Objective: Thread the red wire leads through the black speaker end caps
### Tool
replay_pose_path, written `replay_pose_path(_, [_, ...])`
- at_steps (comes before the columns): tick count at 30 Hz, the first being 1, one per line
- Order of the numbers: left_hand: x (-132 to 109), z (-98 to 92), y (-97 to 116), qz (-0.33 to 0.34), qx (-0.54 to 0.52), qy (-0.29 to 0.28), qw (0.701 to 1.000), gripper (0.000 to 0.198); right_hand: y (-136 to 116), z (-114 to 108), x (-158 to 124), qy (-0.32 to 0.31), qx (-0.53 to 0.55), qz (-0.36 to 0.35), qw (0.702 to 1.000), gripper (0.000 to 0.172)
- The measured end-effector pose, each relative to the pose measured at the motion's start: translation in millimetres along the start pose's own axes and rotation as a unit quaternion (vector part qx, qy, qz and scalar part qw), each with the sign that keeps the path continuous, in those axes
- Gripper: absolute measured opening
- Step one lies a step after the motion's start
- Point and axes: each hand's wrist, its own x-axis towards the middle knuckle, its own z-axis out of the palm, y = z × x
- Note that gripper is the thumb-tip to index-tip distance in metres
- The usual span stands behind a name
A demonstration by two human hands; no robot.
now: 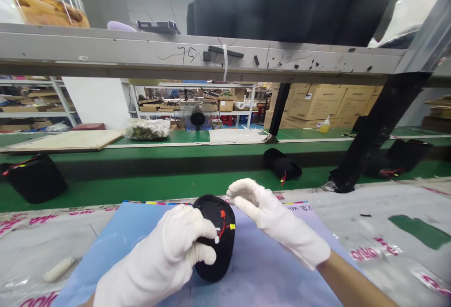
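My left hand (176, 243), in a white glove, grips the left side of a black oval piece (221, 255). On its upper face lie thin red wires (222, 227) with red, yellow and white ends. The piece stands tilted over a blue-and-violet sheet (268, 269). To its right, my gloved right hand (268, 218) is raised with fingers curved and the thumb apart, holding nothing. Its fingertips are close to the upper edge of the piece but do not grip it.
Beyond the sheet runs a green conveyor belt (148, 187). It bears similar black pieces at left (37, 178), centre right (282, 162) and far right (408, 154). A slanted black post (380, 128) stands at right; a shelf beam (141, 51) crosses above. A white roll-shaped scrap (59, 269) lies at left.
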Motion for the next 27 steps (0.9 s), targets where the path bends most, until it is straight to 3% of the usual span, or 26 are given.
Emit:
replay_pose_path(2, [3,-1.8,3,-0.026,-0.021,-0.016,0.999,0.009,-3,0,-2,0.015,0.002,0.018,1.0,0.011])
replay_pose_path(6, [-2,-2.5,3,-0.062,-0.059,-0.024,0.996,0.043,1,14,-4,-0.012,0.038,0.055,0.998,0.013])
replay_pose_path(10, [-16,0.5,-3,-0.165,-0.055,-0.045,0.984,0.09,7,26,-2,0.0,0.044,0.055,0.998,0.016])
replay_pose_path(13, [-20,1.3,-7,-0.2,-0.086,-0.063,0.974,0.105,4,27,-2,0.011,0.029,0.043,0.999,0.018])
replay_pose_path(21, [-24,-4.2,-7,-0.221,-0.103,-0.058,0.968,0.104,6,24,-1,0.019,0.001,0.028,0.999,0.024])
replay_pose_path(24, [-25,-20.8,-12,-0.214,-0.114,0.004,0.97,0.088,-1,14,-4,0.045,-0.022,0.015,0.999,0.027])
replay_pose_path(27, [-21,-38.1,-22,-0.246,-0.131,0.108,0.954,0.052,-17,-1,-13,0.064,-0.101,-0.045,0.992,0.01])
